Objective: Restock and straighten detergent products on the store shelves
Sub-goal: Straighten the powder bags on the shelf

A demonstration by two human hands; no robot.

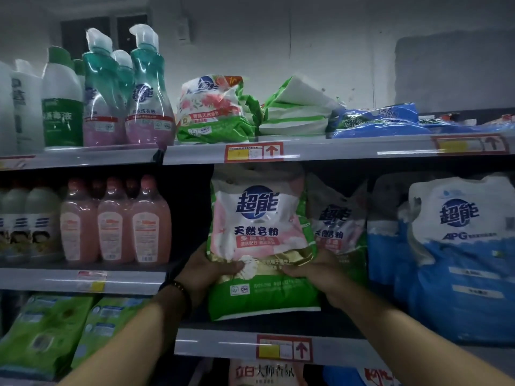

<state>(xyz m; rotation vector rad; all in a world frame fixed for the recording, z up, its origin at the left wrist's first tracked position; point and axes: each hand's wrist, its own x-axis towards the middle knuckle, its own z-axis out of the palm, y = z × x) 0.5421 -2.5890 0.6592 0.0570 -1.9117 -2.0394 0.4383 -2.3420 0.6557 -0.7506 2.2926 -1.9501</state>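
— What have you got at centre frame?

— Both my hands on one green, white and pink plastic bag of soap powder point(262, 243), upright in the middle shelf bay. My left hand point(207, 270) grips its lower left edge, thumb curled over the front; my right hand point(315, 270) grips the lower right edge the same way. The hands sit apart, one on each side of the bag, and a dark beaded bracelet point(178, 288) circles the left wrist.

— Is the bag resting on the shelf?

— Its bottom edge is just above the grey metal shelf point(223, 344) at lower centre, which carries a red-and-yellow price tag with an arrow point(284, 349). The shadow there is deep, so I cannot say whether it touches.

— And around it?

— Just right, a second bag of the same green and pink soap powder point(338, 227) leans behind it. Further right stand large blue-and-white detergent bags point(459, 254). At left of the frame, a row of pink liquid bottles point(117, 221). On the top shelf, upper left, teal-capped pump bottles with pink liquid point(147, 98); at upper centre, a slumped green floral soap powder bag point(211, 112) beside a toppled green-and-white bag point(295, 112).
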